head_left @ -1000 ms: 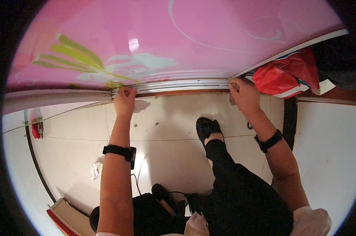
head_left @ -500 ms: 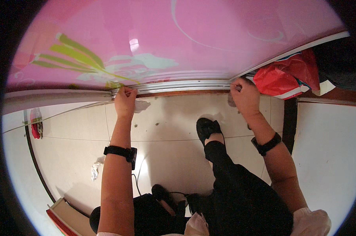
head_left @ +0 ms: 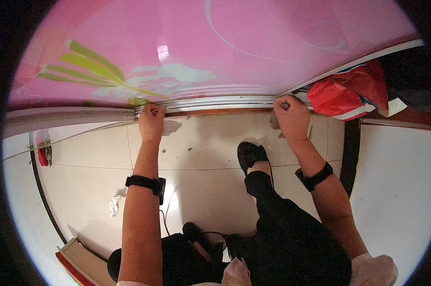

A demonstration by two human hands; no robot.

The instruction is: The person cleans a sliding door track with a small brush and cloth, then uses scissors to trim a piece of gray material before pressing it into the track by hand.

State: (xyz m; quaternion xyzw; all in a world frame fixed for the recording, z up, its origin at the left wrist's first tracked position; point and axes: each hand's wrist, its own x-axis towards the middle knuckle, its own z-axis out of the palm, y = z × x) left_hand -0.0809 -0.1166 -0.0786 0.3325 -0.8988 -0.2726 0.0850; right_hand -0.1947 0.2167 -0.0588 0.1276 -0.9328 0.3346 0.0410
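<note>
A single wide fisheye view from the person's head, looking steeply down and forward. Both forearms enter from the lower edge, reaching away from the camera to the left hand [head_left: 151, 121] and right hand [head_left: 291, 117] at mid-frame. Beyond the hands a pink panel [head_left: 234, 52] fills the top, its straight edges bent.
</note>
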